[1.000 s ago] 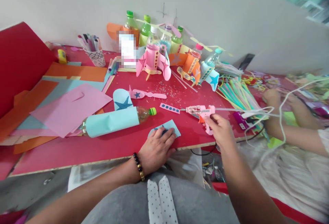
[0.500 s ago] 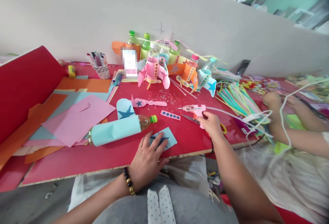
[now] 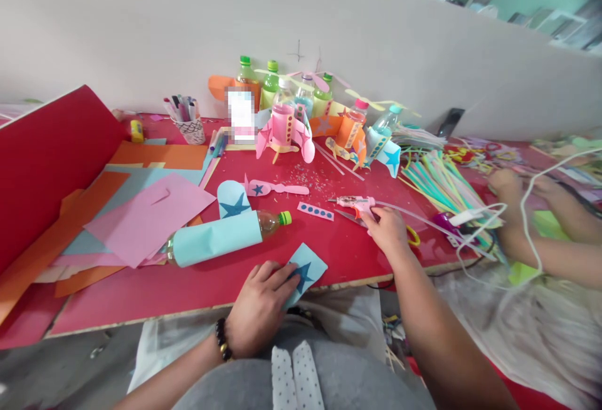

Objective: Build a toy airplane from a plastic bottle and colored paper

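My left hand is at the table's front edge, its fingers pressed together over a light blue paper piece with a dark blue star. Part of that piece overhangs the edge, and the thumb is hidden. My right hand is closed round the handle of a pink glue gun, which lies low over the table with its nozzle pointing left. Scissors with yellow handles lie partly beneath it. A bottle wrapped in light blue paper lies on its side to the left, near a dotted pink strip.
Decorated bottle crafts stand by the wall. Coloured paper sheets cover the left side, below a pen cup. Pastel sticks and a white cable lie right, near another person's arms.
My left hand has drawn the star paper towards the table edge, and its fingers have closed on it. My right hand has closed further round the glue gun's handle.
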`<move>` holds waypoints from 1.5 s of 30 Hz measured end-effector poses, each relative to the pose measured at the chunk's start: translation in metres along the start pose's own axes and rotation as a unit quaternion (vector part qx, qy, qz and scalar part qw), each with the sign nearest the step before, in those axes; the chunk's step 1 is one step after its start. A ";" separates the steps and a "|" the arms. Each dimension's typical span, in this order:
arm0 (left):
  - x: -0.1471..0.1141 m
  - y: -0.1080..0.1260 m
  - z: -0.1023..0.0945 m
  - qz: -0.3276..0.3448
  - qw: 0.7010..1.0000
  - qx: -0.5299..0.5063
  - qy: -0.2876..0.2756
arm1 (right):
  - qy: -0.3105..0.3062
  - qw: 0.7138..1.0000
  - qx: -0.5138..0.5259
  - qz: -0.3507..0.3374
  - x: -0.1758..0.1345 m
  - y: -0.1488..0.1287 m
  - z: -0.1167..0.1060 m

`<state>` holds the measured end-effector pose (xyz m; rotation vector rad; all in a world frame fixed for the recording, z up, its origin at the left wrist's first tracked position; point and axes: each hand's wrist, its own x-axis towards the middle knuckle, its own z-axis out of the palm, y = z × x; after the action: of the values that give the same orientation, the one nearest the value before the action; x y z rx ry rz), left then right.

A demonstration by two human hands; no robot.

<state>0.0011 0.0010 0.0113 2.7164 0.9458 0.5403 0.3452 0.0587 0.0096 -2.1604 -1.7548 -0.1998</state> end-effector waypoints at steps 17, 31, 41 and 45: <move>0.005 0.001 -0.020 0.020 0.994 -0.054 0.090 | 0.014 0.931 0.181 -0.318 -0.091 -0.107 -0.028; -0.037 -0.091 -0.061 -0.120 0.967 0.169 0.150 | -0.036 0.861 0.484 -0.151 -0.061 -0.116 -0.053; -0.069 -0.067 -0.043 -0.109 0.955 0.131 0.243 | -0.195 0.664 0.721 -0.007 -0.049 -0.159 -0.037; -0.067 -0.069 -0.046 -0.116 0.956 0.104 0.248 | -0.234 0.653 0.720 0.009 -0.048 -0.178 -0.029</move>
<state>-0.1045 0.0151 0.0128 2.6341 1.4953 1.1657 0.1656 0.0352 0.0535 -0.9450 -1.1729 1.3904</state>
